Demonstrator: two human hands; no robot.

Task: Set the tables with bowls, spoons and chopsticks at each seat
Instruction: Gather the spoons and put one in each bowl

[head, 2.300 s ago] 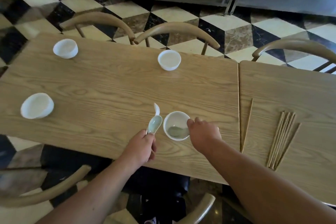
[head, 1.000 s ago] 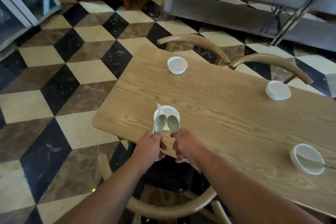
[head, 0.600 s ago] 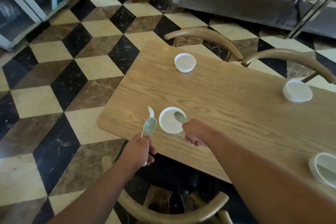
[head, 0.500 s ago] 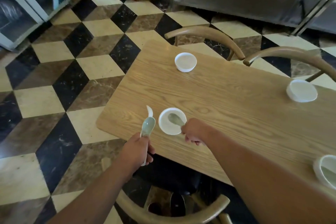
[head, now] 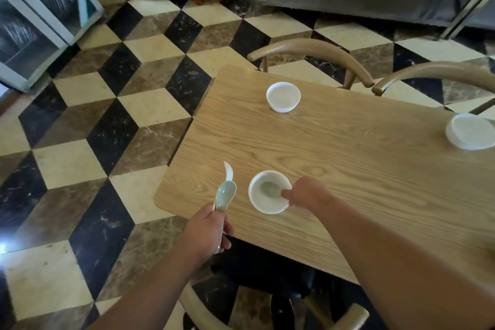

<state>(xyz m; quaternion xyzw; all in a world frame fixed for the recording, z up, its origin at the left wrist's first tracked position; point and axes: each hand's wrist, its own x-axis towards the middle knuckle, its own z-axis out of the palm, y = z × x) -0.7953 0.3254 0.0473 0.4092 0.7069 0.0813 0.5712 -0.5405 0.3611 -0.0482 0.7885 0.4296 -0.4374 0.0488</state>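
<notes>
While my right hand (head: 305,193) pinches a spoon (head: 266,189) inside the near bowl (head: 267,209) | my left hand (head: 206,233) grips two spoons (head: 226,193) | far bowl (head: 282,107) empty, chair (head: 308,47) behind it

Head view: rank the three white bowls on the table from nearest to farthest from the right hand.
1. Near bowl, at the front edge of the table: the right hand holds a spoon in it.
2. Far-corner bowl, straight across.
3. Right-edge bowl, diagonally across, at the picture's right.
The left hand grips spare spoons left of the first.
</notes>
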